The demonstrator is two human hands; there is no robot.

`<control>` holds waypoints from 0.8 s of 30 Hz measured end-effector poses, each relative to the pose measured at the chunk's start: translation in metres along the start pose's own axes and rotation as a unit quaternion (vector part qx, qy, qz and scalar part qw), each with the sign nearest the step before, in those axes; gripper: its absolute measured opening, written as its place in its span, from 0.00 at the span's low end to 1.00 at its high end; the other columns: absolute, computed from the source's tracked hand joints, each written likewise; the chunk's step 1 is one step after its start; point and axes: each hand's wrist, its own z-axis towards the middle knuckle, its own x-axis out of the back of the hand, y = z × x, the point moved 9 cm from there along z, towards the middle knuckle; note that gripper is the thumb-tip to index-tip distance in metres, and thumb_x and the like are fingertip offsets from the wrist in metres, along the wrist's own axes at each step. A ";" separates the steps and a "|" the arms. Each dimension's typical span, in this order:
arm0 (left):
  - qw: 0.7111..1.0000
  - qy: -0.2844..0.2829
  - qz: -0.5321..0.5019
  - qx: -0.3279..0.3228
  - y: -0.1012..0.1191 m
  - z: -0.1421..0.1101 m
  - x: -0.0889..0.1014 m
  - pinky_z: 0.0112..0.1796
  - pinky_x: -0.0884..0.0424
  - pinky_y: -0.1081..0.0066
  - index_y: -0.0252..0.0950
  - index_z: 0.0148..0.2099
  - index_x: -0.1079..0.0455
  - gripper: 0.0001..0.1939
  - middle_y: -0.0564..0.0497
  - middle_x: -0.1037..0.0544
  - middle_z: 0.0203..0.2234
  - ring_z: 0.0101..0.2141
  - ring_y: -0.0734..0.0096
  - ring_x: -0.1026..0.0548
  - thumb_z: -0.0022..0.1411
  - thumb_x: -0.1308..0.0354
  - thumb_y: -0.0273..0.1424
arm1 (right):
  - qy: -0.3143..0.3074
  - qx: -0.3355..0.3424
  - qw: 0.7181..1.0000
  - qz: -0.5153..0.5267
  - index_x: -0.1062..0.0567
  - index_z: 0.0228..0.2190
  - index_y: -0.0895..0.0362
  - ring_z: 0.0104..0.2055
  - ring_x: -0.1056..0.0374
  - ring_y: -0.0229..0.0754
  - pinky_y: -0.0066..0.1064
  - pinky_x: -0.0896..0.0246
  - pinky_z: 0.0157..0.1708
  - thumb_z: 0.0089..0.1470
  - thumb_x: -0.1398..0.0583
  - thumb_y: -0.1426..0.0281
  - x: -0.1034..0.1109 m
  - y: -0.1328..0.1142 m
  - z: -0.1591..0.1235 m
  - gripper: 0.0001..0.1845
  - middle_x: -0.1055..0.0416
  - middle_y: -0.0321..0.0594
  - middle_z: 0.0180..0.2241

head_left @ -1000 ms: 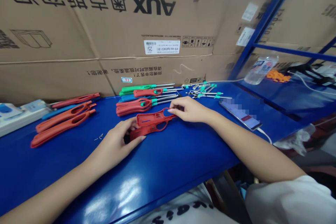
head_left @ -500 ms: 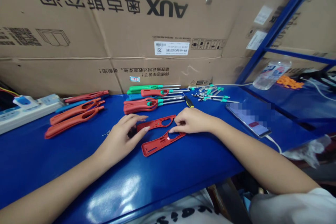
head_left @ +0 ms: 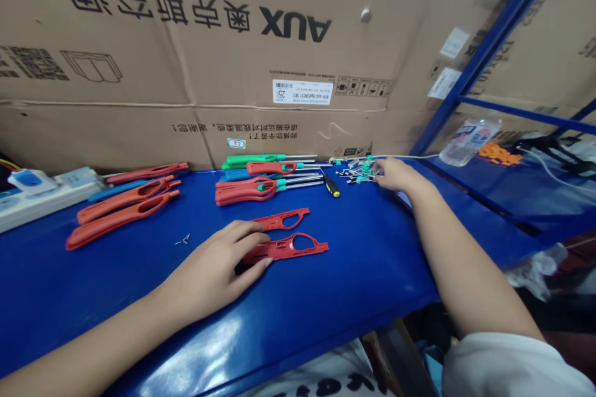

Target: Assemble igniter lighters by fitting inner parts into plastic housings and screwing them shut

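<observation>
My left hand (head_left: 235,254) and right hand (head_left: 393,175) are apart | left clamps near shell (head_left: 282,252), at its three o'clock; far shell (head_left: 274,222) is at two | right is at the rods (head_left: 365,168), on its nine o'clock; I cannot tell if it pinches one | screwdriver (head_left: 331,185): one o'clock from near shell

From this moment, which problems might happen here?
The left hand is on the near red shell half; a slip might shift it. The right hand is at the jumbled pile of metal parts, which could tangle or scatter. The thin loose pieces beside the left hand might get swept away.
</observation>
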 end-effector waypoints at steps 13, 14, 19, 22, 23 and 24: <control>0.999 -0.035 0.035 -0.010 -0.009 0.003 0.007 0.49 0.26 0.60 0.40 0.54 0.29 0.16 0.45 0.25 0.51 0.50 0.58 0.25 0.72 0.52 0.39 | 0.090 0.025 0.994 0.053 0.28 0.37 0.56 0.46 0.29 0.54 0.41 0.37 0.45 0.57 0.43 0.71 0.017 -0.008 0.002 0.06 0.24 0.52 0.43; 0.998 -0.041 0.042 -0.010 -0.011 0.003 0.008 0.48 0.25 0.60 0.40 0.54 0.28 0.16 0.45 0.25 0.51 0.49 0.58 0.25 0.72 0.52 0.39 | 0.111 0.038 0.991 0.066 0.29 0.39 0.56 0.47 0.29 0.53 0.40 0.37 0.46 0.58 0.44 0.71 0.025 -0.015 -0.001 0.07 0.25 0.51 0.43; 0.998 -0.031 0.057 -0.006 -0.018 0.001 0.019 0.48 0.24 0.58 0.40 0.50 0.24 0.17 0.45 0.22 0.49 0.47 0.57 0.22 0.70 0.50 0.41 | 0.208 0.137 0.956 0.154 0.32 0.42 0.55 0.46 0.29 0.50 0.40 0.36 0.47 0.62 0.46 0.65 0.062 -0.065 -0.030 0.09 0.25 0.49 0.43; 0.998 0.044 0.014 0.033 -0.020 0.002 0.036 0.51 0.25 0.57 0.41 0.52 0.24 0.18 0.46 0.21 0.49 0.50 0.55 0.23 0.67 0.45 0.45 | 0.226 0.223 0.924 0.213 0.32 0.39 0.54 0.40 0.29 0.48 0.39 0.35 0.43 0.62 0.44 0.65 0.070 -0.104 -0.056 0.06 0.26 0.46 0.38; 0.996 0.069 -0.020 0.058 -0.022 0.002 0.040 0.51 0.26 0.57 0.41 0.53 0.24 0.19 0.46 0.21 0.49 0.50 0.55 0.23 0.67 0.45 0.45 | 0.210 0.249 0.918 0.226 0.32 0.39 0.53 0.38 0.30 0.46 0.38 0.35 0.41 0.62 0.44 0.65 0.068 -0.118 -0.063 0.06 0.27 0.44 0.37; 0.990 0.090 -0.063 0.085 -0.025 0.002 0.042 0.52 0.26 0.57 0.41 0.53 0.25 0.20 0.46 0.21 0.50 0.51 0.55 0.23 0.68 0.46 0.46 | 0.183 0.283 0.911 0.239 0.32 0.38 0.53 0.36 0.30 0.45 0.36 0.35 0.39 0.62 0.43 0.66 0.064 -0.133 -0.071 0.05 0.27 0.44 0.36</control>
